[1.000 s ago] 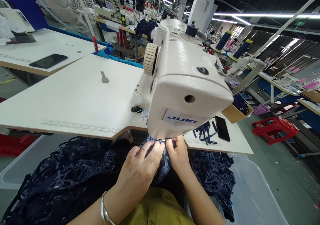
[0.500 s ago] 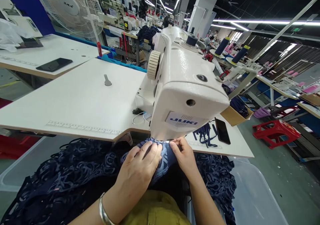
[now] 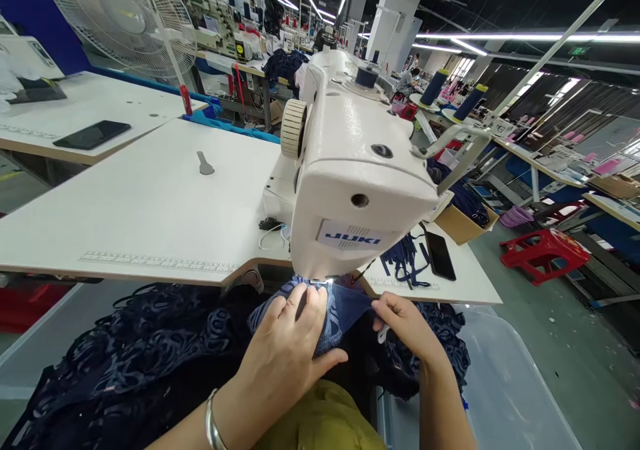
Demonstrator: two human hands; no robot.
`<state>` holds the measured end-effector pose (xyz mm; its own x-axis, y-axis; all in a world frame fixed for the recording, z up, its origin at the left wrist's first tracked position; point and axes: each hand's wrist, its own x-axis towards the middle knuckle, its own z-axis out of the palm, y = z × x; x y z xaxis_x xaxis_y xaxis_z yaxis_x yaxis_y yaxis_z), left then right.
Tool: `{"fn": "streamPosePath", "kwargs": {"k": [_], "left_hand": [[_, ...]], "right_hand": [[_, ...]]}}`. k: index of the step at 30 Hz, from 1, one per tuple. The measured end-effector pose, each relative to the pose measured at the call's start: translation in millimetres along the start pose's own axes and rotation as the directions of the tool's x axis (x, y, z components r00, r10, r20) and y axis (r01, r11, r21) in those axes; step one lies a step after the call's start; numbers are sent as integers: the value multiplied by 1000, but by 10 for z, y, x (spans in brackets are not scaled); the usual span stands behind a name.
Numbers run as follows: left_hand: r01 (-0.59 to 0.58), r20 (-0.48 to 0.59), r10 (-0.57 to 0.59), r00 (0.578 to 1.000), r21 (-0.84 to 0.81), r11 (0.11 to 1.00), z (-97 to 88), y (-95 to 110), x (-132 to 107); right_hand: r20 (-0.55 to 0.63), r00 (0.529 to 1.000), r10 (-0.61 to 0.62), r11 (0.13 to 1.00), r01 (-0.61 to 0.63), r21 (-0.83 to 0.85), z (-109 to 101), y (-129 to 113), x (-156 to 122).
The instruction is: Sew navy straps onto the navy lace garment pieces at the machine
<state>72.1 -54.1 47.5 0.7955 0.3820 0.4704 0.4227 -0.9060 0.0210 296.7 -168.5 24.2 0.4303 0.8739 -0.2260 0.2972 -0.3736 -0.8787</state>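
Observation:
A navy lace garment piece (image 3: 334, 327) with a lighter blue pattern lies under the head of a white sewing machine (image 3: 367, 187). Flat on that piece, close to the needle area, rests my left hand (image 3: 287, 333), fingers forward and thumb stretched out to the right. My right hand (image 3: 404, 323) pinches the pointed end of the plain navy fabric (image 3: 353, 305) and holds it taut to the right. A small white item (image 3: 383, 334) shows beneath the right fingers; its kind is unclear. The machine head hides the needle and presser foot.
Piles of navy lace (image 3: 125, 357) fill the left side and lie at right by a clear plastic bin (image 3: 505, 377). Navy strips (image 3: 405, 260) and a phone (image 3: 440, 255) lie right of the machine. A flat grey metal piece (image 3: 205, 164) is on the tabletop (image 3: 150, 203).
My right hand has moved right and toward me from beside the needle area, drawing the fabric's end out. My left hand stays on the garment, its thumb now spread. The view has shifted slightly.

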Motion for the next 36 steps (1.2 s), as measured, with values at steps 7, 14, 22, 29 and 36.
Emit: {"fn": "streamPosePath", "kwargs": {"k": [7,14,22,29,36], "left_hand": [[35,-73,-41,997,-81,996,7,-139,-110],[-99,-163,95,982,-18,995,50,-367,-144],[-195,-129,178,976,-142,970,141,-399,-98],[-234,-128,214,968,-170,957,162,-432,-74],[-166,-157,153,976,-68,984,179,-459,-108]], "right_hand": [[19,999,25,667,-31,745,198,-180,65],[-232,956,-179,826,274,492,727,-544,180],[-252,781,-571,821,536,-197,689,-446,82],[-250,897,-363,922,384,38,731,-375,59],[-213,827,-521,851,521,-60,656,-477,177]]}}
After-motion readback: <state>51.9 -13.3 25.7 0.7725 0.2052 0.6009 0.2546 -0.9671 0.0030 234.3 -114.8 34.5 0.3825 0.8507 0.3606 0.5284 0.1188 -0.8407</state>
